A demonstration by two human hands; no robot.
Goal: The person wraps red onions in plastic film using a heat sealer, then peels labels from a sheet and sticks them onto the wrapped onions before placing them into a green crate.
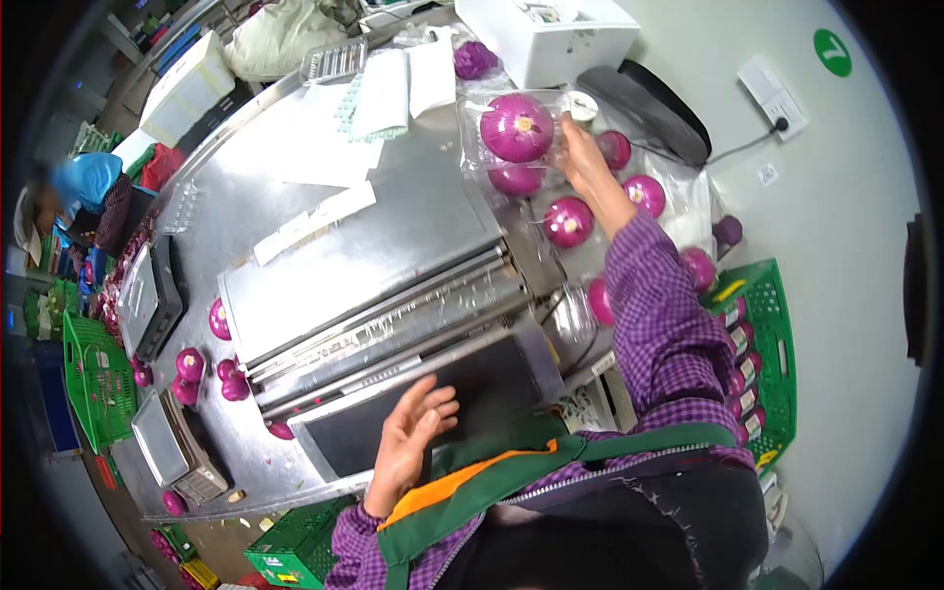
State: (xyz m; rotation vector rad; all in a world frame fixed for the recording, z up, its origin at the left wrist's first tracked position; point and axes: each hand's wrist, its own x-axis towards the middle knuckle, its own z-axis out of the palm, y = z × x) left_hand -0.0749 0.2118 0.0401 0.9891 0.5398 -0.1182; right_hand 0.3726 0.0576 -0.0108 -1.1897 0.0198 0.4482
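Observation:
My right hand [580, 155] is stretched toward the back of the table, its fingers closed on the edge of a clear plastic tray. A large purple onion [517, 128] sits in that clear plastic tray [472, 155]. Under and around it are more onions, among them a wrapped onion [568, 222] and another onion [644, 196] near my forearm. My left hand [413, 433] hovers above the black plate [482, 388] of a film wrapping machine [374, 265], fingers bent and apart, nothing in them. Clear film lies across the machine's rollers [413, 315].
Two scales [162, 442] stand on the left of the metal table, with onions [190, 364] near them. A white foam box [560, 39] is at the back. A green crate [772, 364] of packed onions stands right. Another person [93, 197] is at far left.

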